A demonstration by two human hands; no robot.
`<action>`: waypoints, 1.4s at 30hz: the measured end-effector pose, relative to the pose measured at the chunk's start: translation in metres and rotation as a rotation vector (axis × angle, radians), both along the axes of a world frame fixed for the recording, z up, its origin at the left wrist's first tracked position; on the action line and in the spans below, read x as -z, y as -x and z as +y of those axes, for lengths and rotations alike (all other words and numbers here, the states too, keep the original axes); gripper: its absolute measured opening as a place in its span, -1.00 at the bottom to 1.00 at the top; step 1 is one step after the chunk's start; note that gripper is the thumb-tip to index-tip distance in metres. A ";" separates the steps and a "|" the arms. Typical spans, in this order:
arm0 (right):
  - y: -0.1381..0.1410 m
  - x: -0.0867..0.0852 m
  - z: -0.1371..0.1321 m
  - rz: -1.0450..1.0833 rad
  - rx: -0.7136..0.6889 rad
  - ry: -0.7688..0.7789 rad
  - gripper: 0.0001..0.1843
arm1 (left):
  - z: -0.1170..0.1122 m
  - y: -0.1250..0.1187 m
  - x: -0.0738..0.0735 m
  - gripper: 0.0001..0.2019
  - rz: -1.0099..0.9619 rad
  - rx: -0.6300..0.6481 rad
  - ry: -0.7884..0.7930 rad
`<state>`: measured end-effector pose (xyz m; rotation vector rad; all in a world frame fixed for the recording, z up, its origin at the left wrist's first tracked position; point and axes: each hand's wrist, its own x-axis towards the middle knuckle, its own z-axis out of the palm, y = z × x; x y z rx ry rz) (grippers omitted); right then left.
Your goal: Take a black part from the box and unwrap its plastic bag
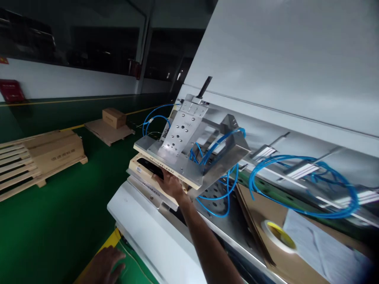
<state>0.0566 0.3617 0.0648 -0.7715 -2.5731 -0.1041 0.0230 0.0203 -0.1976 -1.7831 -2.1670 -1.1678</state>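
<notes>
My right hand (171,184) reaches into the gap of a metal fixture, its thumb and fingers closed around the right end of a black flat part (147,165). This part lies in a cream-coloured lower block (136,162); some of my fingertips are hidden beneath the upper plate. Above my hand, the upper plate (180,167) is tilted and carries an upright metal bracket (180,130). Low in the view, my left hand (104,265) hangs over the green floor beside the white machine edge, fingers apart and holding nothing.
Blue air tubes (296,157) loop around the fixture and machine. A tape roll (278,236) and white paper (322,248) lie on cardboard at right. Across the floor are a wooden pallet (17,169) and a cardboard box (114,118). A sloping white cover (284,59) rises behind.
</notes>
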 end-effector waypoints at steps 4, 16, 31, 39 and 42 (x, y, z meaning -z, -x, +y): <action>-0.035 0.024 -0.024 -0.031 0.113 -0.084 -0.40 | 0.019 0.034 -0.061 -0.73 -0.092 0.022 -0.023; -0.041 0.021 -0.064 -0.042 0.204 0.039 -0.40 | 0.207 0.158 -0.206 -0.44 0.290 -0.045 -0.005; -0.222 0.103 -0.269 0.285 -0.069 0.218 -0.64 | 0.030 -0.022 -0.081 -0.50 -0.026 0.062 -0.101; -0.437 0.137 -0.301 0.394 0.761 0.182 -0.73 | 0.016 -0.174 -0.079 -0.34 0.161 0.444 0.041; -0.514 0.136 -0.289 0.366 1.020 0.102 -0.62 | 0.016 -0.183 -0.077 -0.29 0.228 0.403 0.054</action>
